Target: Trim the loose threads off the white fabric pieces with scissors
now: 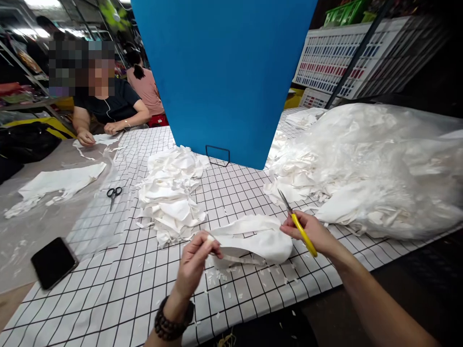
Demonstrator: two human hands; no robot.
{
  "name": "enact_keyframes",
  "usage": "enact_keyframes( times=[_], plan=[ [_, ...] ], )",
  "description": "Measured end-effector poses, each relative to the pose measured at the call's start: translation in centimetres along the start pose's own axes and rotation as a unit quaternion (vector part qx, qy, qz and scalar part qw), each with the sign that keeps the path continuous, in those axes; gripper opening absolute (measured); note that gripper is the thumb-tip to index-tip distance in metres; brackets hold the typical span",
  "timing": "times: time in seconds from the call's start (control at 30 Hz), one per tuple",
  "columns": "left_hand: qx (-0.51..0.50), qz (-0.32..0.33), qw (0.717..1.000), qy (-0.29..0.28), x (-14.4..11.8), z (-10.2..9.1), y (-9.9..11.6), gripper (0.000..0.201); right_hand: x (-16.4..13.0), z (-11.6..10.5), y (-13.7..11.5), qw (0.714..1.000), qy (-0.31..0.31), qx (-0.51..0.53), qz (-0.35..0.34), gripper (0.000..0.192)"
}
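A white fabric piece [253,238] with a narrow strap lies across the table in front of me. My left hand [198,258] pinches its left end between thumb and fingers. Yellow-handled scissors [305,234] rest in my right hand [307,229], blades pointing up and away to the left. The fingertips of that hand touch the right side of the fabric, though whether they pinch it I cannot tell. Small white clippings [231,284] are scattered on the cloth below the piece.
White fabric pieces [173,193] form a heap at left. A clear plastic bag [394,159] of white pieces bulges at right. A blue board [227,86] stands upright ahead. Black scissors [114,193] and a phone [54,263] lie left. A co-worker [108,106] handles white fabric across the table.
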State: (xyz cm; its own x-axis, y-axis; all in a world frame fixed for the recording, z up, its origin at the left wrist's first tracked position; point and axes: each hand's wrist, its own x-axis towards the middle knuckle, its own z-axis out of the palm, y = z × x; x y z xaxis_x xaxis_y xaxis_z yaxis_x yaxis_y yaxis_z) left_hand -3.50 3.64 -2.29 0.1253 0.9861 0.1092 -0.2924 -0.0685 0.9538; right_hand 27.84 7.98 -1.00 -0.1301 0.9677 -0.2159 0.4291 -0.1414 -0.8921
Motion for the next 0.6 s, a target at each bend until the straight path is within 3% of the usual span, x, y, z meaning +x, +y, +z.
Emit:
enact_keyframes(
  times=[0.1, 0.17, 0.23, 0.3, 0.33, 0.37, 0.4, 0.47, 0.5, 0.53, 0.6],
  plan=[
    [0.081, -0.041, 0.995, 0.039, -0.5, -3.3, 0.1, 0.028, 0.2, -0.2, 2.4, 0.999, -0.009, 0.004, 0.034, 0.031],
    [0.220, -0.097, 0.969, 0.052, -1.2, -4.7, 0.1, 0.030, -0.5, 0.7, 3.3, 0.998, -0.040, 0.007, 0.045, 0.031],
    [0.393, -0.105, 0.906, 0.116, -2.1, -5.1, 0.3, 0.029, -1.5, 2.1, 3.8, 0.998, -0.034, -0.013, 0.060, 0.031],
    [0.507, -0.062, 0.835, 0.205, -3.1, -4.5, 0.4, 0.032, -2.6, 3.6, 4.0, 0.995, -0.013, -0.060, 0.083, 0.032],
    [0.518, -0.051, 0.824, 0.222, -3.6, -3.7, 0.3, 0.032, -3.1, 4.4, 4.0, 0.992, -0.007, -0.080, 0.095, 0.033],
    [0.497, -0.065, 0.840, 0.205, -4.1, -2.8, 0.1, 0.031, -3.4, 5.2, 4.1, 0.991, -0.003, -0.088, 0.103, 0.034],
    [0.447, -0.108, 0.874, 0.157, -4.4, -1.7, -0.4, 0.030, -3.6, 6.0, 4.2, 0.992, 0.003, -0.072, 0.105, 0.034],
    [0.285, -0.243, 0.927, 0.015, -4.8, 0.7, -2.2, 0.034, -3.5, 7.6, 4.1, 0.995, 0.028, 0.007, 0.097, 0.033],
    [0.198, -0.304, 0.931, -0.039, -4.9, 2.0, -3.4, 0.037, -3.3, 8.3, 4.0, 0.994, 0.039, 0.052, 0.088, 0.032],
    [0.128, -0.340, 0.930, -0.060, -4.8, 3.2, -4.6, 0.038, -2.9, 8.9, 3.8, 0.991, 0.046, 0.093, 0.079, 0.031],
    [0.038, -0.337, 0.941, -0.016, -4.4, 5.3, -6.8, 0.045, -2.1, 9.5, 2.9, 0.987, 0.042, 0.141, 0.063, 0.034]
  ],
)
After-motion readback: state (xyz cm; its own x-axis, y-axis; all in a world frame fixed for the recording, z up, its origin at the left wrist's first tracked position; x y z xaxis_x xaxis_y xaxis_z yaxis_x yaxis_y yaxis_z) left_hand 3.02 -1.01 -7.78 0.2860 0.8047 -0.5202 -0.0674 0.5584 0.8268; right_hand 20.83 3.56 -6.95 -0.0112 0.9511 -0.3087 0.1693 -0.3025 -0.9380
